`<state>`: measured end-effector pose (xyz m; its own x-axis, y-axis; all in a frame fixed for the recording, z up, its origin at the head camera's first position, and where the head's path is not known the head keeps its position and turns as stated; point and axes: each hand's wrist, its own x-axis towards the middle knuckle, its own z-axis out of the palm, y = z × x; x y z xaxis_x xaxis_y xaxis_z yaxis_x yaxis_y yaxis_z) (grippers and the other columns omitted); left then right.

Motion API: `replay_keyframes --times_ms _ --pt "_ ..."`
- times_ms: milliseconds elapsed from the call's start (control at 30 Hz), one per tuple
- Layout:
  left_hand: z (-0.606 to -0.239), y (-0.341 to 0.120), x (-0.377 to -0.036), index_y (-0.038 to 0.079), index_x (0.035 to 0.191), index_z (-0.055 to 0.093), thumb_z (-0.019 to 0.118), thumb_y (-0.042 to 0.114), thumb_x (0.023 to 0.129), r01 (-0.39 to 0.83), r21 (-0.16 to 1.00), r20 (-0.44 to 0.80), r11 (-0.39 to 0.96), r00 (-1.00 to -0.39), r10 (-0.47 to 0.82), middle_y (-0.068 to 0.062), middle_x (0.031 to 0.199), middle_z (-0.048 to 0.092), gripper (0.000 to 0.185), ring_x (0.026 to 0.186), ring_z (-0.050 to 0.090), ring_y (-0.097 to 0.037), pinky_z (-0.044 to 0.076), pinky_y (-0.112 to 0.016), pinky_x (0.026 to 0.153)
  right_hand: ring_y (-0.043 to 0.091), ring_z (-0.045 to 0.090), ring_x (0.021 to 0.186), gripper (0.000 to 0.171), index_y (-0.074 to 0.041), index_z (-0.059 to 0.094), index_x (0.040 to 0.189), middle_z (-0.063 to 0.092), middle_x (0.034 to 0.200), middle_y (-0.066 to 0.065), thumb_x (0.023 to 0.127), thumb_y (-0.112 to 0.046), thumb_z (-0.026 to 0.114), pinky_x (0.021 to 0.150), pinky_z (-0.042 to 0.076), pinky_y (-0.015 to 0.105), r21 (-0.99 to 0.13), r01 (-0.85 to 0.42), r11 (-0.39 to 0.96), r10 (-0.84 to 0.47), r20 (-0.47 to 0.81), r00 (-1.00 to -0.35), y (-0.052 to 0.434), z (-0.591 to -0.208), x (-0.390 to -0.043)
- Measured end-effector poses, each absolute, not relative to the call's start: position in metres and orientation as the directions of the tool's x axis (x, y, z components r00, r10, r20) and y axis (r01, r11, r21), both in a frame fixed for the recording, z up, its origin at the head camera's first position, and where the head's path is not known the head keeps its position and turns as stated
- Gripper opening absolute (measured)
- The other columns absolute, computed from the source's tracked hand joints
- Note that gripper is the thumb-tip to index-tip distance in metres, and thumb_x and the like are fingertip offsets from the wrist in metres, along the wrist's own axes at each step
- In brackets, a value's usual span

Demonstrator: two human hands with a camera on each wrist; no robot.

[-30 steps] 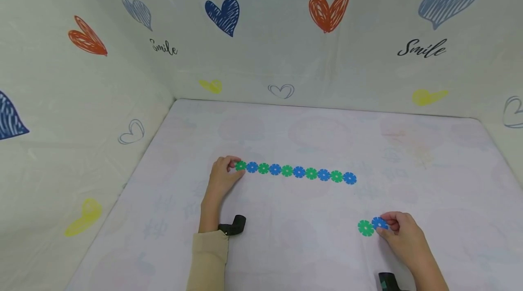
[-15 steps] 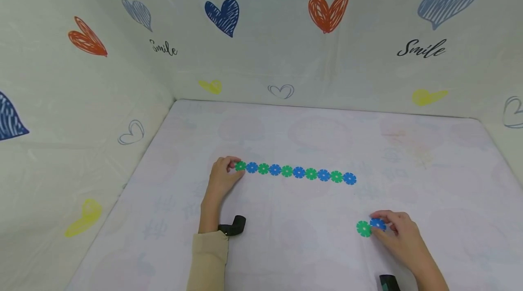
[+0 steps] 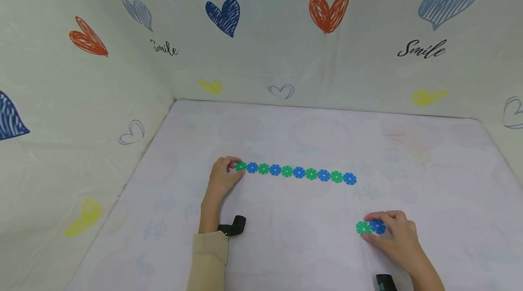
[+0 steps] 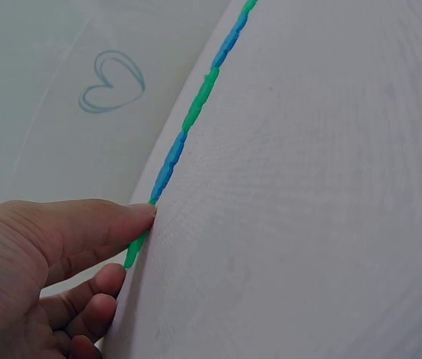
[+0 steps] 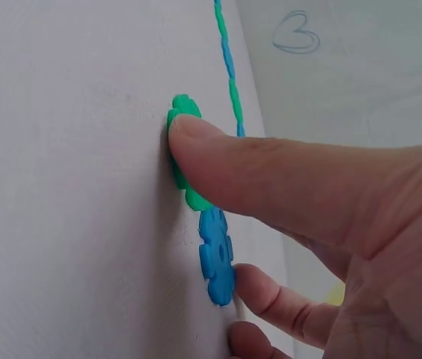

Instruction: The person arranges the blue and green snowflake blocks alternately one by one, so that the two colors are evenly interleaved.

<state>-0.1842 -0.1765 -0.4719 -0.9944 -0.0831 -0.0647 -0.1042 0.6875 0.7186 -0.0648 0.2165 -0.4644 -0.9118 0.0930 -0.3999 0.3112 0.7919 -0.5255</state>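
Note:
A row of flower-shaped interlocking discs point(image 3: 299, 172), green and blue by turns, lies joined edge to edge across the table. My left hand point(image 3: 222, 176) pinches the green disc point(image 4: 137, 244) at its left end between thumb and fingers. Nearer the front right, my right hand point(image 3: 398, 236) has thumb and forefinger on opposite edges of another green disc point(image 3: 363, 228). A blue disc point(image 5: 217, 258) joins onto that one, on the side toward the palm. In the right wrist view the thumb covers part of the green disc.
The white table point(image 3: 286, 245) ends at pale walls point(image 3: 261, 59) printed with hearts and "Smile". A black wrist camera point(image 3: 234, 226) sits at the left wrist, and another black device point(image 3: 386, 282) beside the right wrist.
My right hand's thumb and forefinger have shifted left from the blue disc to the green one; the pair has moved slightly left. The left hand and the long row stay put.

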Motion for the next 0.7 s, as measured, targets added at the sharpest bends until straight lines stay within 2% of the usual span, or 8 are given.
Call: replay_keyframes --times_ms 267,533,700 --pt "-0.471 -0.176 -0.184 0.008 0.111 0.062 0.069 0.015 0.081 -0.096 0.726 -0.055 0.681 -0.995 -0.082 -0.007 0.09 0.048 0.032 0.087 0.041 -0.021 0.034 -0.032 0.074 0.049 0.025 0.109 0.041 -0.009 0.062 0.109 0.034 0.12 0.029 0.075 -0.028 0.076 0.083 0.029 0.061 -0.511 0.265 0.818 0.082 -0.352 -0.932 0.213 -0.465 -0.064" --pt "-0.47 -0.176 -0.184 0.009 0.112 0.062 0.069 0.017 0.081 -0.11 0.722 -0.07 0.683 -0.994 -0.086 -0.007 0.092 0.048 0.033 0.088 0.041 -0.021 0.034 -0.032 0.075 0.047 0.026 0.111 0.036 -0.004 0.06 0.107 0.037 0.12 0.028 0.077 -0.017 0.074 0.087 0.026 0.062 -0.518 0.268 0.812 0.085 -0.349 -0.933 0.206 -0.464 -0.066" --pt "-0.47 -0.176 -0.184 0.009 0.111 0.062 0.07 0.016 0.081 -0.102 0.725 -0.063 0.681 -0.995 -0.081 -0.007 0.091 0.048 0.032 0.087 0.041 -0.021 0.034 -0.032 0.075 0.042 0.032 0.11 0.037 -0.001 0.055 0.108 0.045 0.118 0.025 0.078 -0.014 0.072 0.088 0.025 0.06 -0.522 0.246 0.817 0.066 -0.339 -0.938 0.204 -0.464 -0.067"
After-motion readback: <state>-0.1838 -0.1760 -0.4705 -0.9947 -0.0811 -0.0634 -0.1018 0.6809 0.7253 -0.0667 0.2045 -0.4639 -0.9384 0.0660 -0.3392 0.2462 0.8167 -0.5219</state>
